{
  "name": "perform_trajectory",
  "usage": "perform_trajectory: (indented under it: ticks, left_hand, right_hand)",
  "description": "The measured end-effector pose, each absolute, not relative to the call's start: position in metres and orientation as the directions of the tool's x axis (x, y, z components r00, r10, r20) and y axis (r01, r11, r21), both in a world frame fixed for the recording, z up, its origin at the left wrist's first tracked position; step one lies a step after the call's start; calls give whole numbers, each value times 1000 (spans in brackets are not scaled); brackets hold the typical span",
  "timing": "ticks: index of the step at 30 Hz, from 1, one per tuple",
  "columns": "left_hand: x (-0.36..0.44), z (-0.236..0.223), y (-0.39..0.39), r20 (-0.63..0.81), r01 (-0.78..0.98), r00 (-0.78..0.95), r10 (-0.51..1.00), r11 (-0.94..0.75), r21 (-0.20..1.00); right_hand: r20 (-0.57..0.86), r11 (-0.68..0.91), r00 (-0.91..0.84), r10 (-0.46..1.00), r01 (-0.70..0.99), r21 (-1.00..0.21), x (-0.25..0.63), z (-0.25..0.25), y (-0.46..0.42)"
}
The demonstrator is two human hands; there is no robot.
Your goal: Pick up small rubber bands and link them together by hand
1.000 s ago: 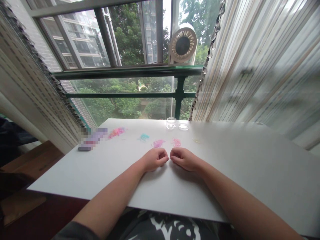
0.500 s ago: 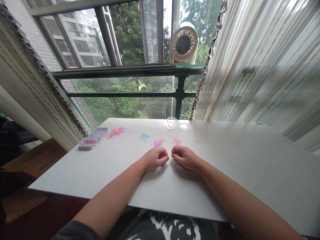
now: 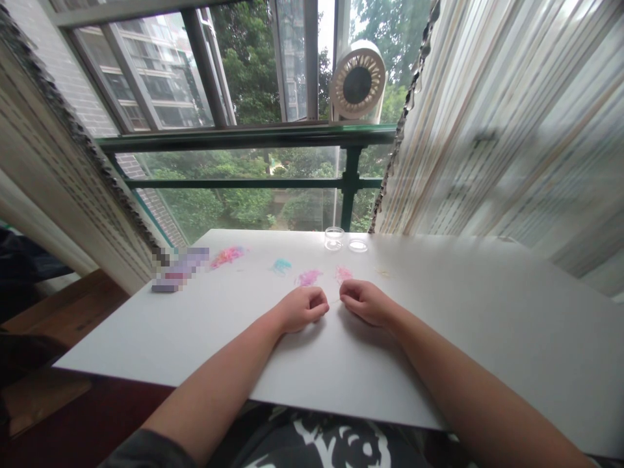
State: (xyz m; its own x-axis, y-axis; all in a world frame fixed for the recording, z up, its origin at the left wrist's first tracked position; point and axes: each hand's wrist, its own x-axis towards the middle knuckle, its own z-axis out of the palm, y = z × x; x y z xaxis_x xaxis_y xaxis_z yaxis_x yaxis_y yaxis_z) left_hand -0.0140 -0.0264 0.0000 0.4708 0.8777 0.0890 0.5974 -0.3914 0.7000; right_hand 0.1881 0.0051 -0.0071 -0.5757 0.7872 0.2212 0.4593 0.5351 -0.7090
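Observation:
My left hand [image 3: 305, 311] is closed in a pinch low over the white table [image 3: 205, 338]. Facing it across a small gap, my right hand [image 3: 366, 303] also has its fingers pinched together. A thin pale strand [image 3: 334, 301] spans the gap between the fingertips; its exact kind is too small to make out. Just beyond the hands lie a purple-pink pile [image 3: 308, 277] and a pink pile [image 3: 344, 273] of small thin pieces. Farther left there is a turquoise pile [image 3: 281, 265], and a few yellowish pieces [image 3: 383, 273] lie to the right.
Toward the back edge stand a clear round jar [image 3: 334, 239] and a clear lid [image 3: 357, 246]. A mixed pink-orange pile [image 3: 227, 257] lies at left, beside a blurred purple packet [image 3: 180, 273]. Behind the table are a green railing [image 3: 244, 136] and a white fan [image 3: 359, 81].
My right hand has shifted slightly right and away from me, widening the gap, with the strand stretching across it. My left hand stays nearly still.

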Motion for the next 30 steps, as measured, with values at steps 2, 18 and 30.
perform_trajectory:
  ticks: [2,18,30]
  left_hand:
    - [-15,0,-26,77,592,486,871,-393,704]
    - [-17,3,-26,48,611,497,867,-388,690]
    - [-16,1,-27,69,617,493,867,-405,674]
  right_hand:
    - [226,540,-566,793,480,-692,192,-6,8]
    - [346,284,-114,931,823,-492,239,-2,44]
    - [277,205,-71,958,848,-490,240,-12,49]
